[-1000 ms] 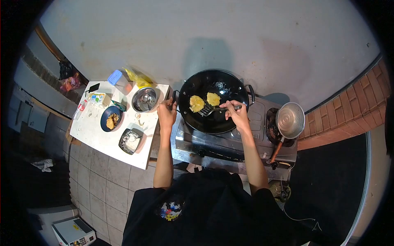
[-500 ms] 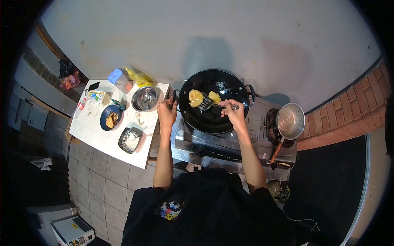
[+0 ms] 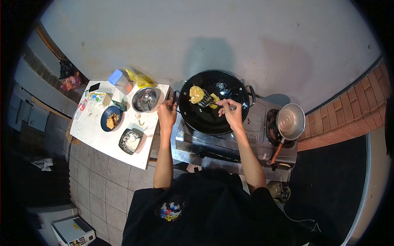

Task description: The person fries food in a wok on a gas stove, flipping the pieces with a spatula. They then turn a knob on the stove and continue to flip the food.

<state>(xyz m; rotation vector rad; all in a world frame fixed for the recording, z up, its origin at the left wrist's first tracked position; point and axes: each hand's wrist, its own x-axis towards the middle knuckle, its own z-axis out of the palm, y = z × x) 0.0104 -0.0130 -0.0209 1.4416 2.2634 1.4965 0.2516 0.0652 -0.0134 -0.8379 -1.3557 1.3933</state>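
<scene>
A black two-handled wok (image 3: 205, 123) sits on the stove. Inside it, a large yellow battered piece (image 3: 196, 94) lies toward the left, and a smaller yellow piece (image 3: 214, 99) is partly hidden behind a black slotted spatula (image 3: 206, 101). My right hand (image 3: 230, 112), closed round the spatula's handle, is over the wok's right half. The spatula's blade touches the edge of the large piece. At the wok's left side, my left hand (image 3: 167, 113) is closed on the wok's handle.
A saucepan (image 3: 290, 121) stands on the right burner of the stove (image 3: 256, 119). On the white table (image 3: 106, 141) at left are a steel bowl (image 3: 144, 99), a blue bowl (image 3: 105, 123) with fried food, a dark square bowl (image 3: 130, 141) of white powder and a lidded container (image 3: 119, 80).
The spatula's blade has shifted slightly up and turned against the large battered piece, which has moved a little toward the wok's far side. My left hand has stayed at the wok's handle.
</scene>
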